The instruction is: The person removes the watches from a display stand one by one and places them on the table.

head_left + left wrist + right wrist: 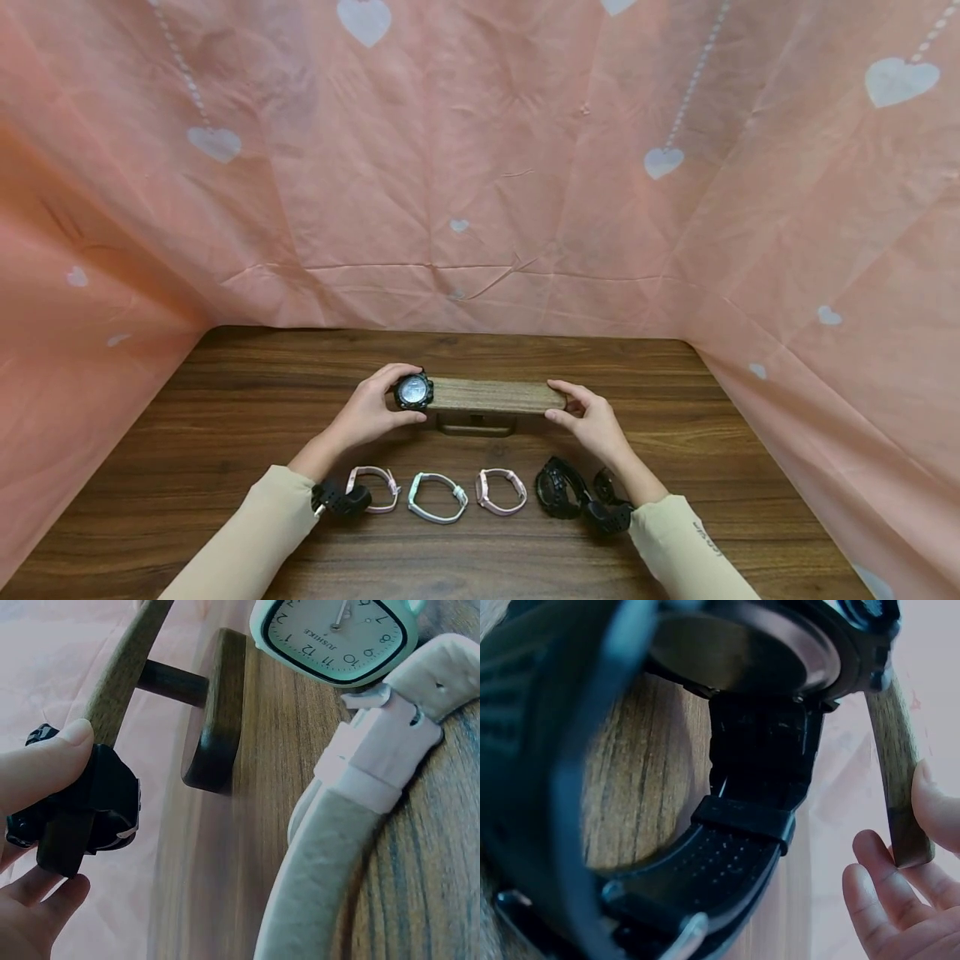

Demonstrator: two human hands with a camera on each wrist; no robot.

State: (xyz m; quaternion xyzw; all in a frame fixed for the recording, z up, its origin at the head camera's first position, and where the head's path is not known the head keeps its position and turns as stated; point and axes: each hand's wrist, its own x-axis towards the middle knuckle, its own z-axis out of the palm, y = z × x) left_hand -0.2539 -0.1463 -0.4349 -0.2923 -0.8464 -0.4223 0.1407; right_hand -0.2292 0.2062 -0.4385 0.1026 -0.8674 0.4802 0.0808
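A wooden T-bar watch stand (487, 396) stands on the table, its crossbar running left to right over a small base (217, 720). Round the crossbar's left end sits a black watch (413, 392), dial facing up. My left hand (375, 408) grips this watch, thumb on the near side and fingers on the far side; the left wrist view shows the bar's tip (64, 847) poking out past the strap. At the opposite end, my right hand (592, 421) holds the bar's tip (911, 840) between thumb and fingers.
In a row nearer me lie a pink watch (375, 490), a mint watch (437, 498), another pink watch (501, 492) and black watch pieces (558, 487) by my right wrist. A pink curtain (480, 167) with hearts encloses the wooden table (247, 400).
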